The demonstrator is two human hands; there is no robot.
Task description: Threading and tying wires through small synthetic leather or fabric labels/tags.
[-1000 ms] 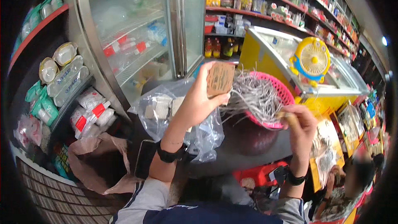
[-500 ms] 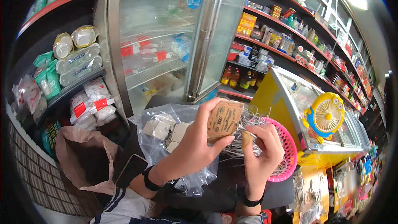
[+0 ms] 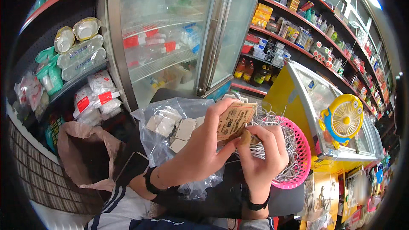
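My left hand [image 3: 200,147] grips a small brown printed cardboard box [image 3: 237,121], fingers behind it and thumb along its lower edge. The printed face is tilted up toward me. Close against the box's lower right end, my right hand [image 3: 265,155] is closed in a pinch, its thumb and forefinger meeting at that end. A tan patch covers the right thumb tip; I cannot tell whether it is a cover or a bit of cardboard. Behind the hands sits a pink plastic basket [image 3: 303,153] full of thin grey-white cords [image 3: 292,162]. Left of them, a clear plastic bag [image 3: 149,119] holds several white square pieces [image 3: 185,130].
Bag and basket rest on a dark tabletop [image 3: 238,196]. An open brown bag [image 3: 70,157] stands at left. Beyond are a glass-door fridge [image 3: 166,21], a yellow chest freezer [image 3: 277,89] with a yellow-blue fan [image 3: 344,119], and stocked shelves [image 3: 306,51].
My right hand has moved left, from beside the box to its lower right end. The box has tipped and its printed face shows at a new slant. My left hand keeps its hold.
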